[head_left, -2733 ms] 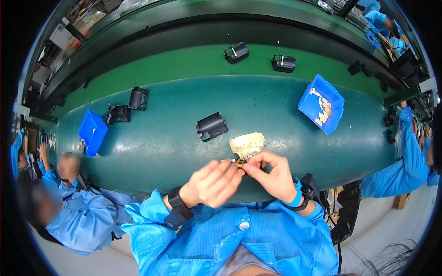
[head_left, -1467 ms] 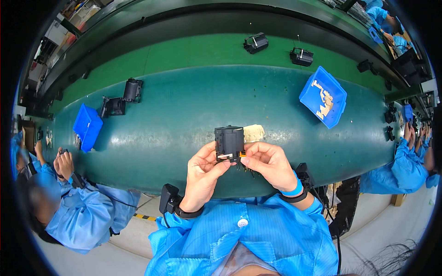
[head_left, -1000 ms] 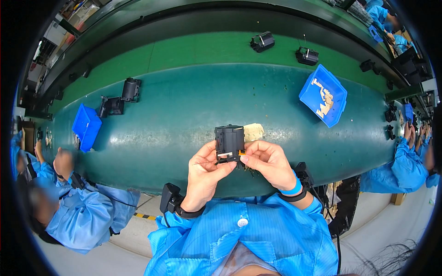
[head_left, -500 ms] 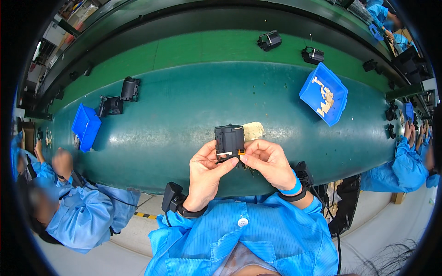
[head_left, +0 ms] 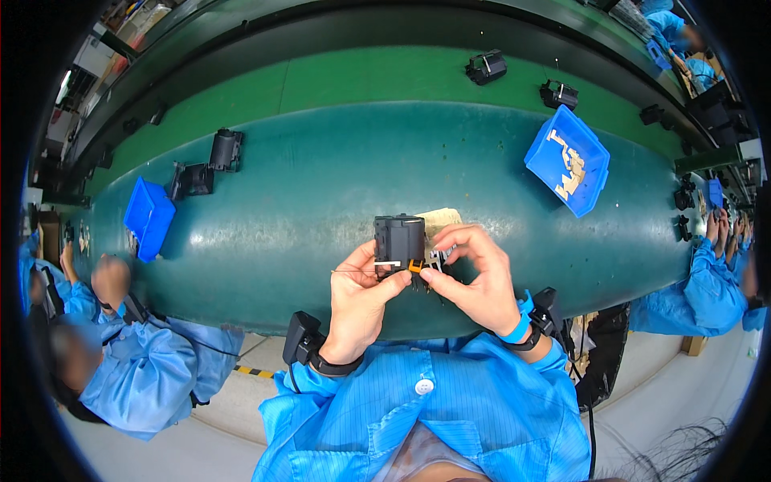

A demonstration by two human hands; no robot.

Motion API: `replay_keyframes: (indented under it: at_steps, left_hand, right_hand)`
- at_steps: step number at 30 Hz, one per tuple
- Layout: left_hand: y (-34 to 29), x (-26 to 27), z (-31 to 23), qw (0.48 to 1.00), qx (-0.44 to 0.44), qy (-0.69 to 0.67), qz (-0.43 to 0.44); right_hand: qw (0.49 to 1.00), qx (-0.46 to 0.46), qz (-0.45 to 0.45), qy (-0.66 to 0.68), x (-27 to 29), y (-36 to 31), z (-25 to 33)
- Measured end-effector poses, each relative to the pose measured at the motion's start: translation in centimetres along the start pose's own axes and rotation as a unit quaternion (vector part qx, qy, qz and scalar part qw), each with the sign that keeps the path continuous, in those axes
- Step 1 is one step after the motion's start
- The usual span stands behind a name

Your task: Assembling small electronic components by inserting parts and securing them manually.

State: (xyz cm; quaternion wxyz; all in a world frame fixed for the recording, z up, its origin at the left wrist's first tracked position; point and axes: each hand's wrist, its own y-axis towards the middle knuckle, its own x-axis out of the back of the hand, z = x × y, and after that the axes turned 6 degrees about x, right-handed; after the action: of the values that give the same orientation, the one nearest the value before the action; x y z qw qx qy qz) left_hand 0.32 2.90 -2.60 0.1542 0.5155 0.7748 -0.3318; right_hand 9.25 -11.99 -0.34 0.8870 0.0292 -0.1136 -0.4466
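We hold the black case (head_left: pixel 400 239) up over the green table (head_left: pixel 273 241), our left hand (head_left: pixel 357 301) pinching its bottom. Our right hand (head_left: pixel 482 277) has finger and thumb apart, thumb by the orange bit (head_left: pixel 416 266). We seem to be fitting that bit; it needs steady holding. Tan pieces (head_left: pixel 573 173) lie in the right blue bin (head_left: pixel 593 146); we can't tell what's in the left blue bin (head_left: pixel 157 229).

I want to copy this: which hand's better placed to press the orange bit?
Probably the right hand: its thumb is beside the orange bit, while the left hand holds the black housing.
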Motion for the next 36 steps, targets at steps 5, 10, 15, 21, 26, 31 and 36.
replay_keyframes:
  at_steps: [5,10,15,21,26,31,36]
  left_hand:
    - [-0.2,-0.4,-0.2,1.0,0.009,-0.008,-0.005]
    - [-0.3,-0.4,0.0,1.0,0.02,-0.01,0.0]
    - [-0.3,-0.2,0.1,0.999,0.032,0.004,0.006]
    - [-0.2,-0.6,0.1,0.999,0.037,0.003,0.01]
    - [-0.2,-0.6,0.2,0.999,0.04,0.003,0.006]
    - [-0.1,-0.7,0.3,0.999,0.039,0.001,0.008]
    - [-0.1,-0.7,0.5,0.999,0.045,0.004,0.004]
  right_hand:
    - [0.959,0.178,-0.008,-0.221,0.7,0.9,1.0]
    - [0.954,0.208,-0.004,-0.216,0.8,1.3,0.7]
    - [0.976,0.142,-0.001,-0.167,1.0,1.4,0.1]
    - [0.992,0.086,0.002,-0.097,1.3,1.4,-0.7]
    - [0.993,0.084,0.004,-0.08,1.3,1.5,-0.9]
    - [0.996,0.061,0.011,-0.061,1.4,1.4,-0.7]
    - [0.997,0.056,0.012,-0.05,1.6,1.4,-0.8]
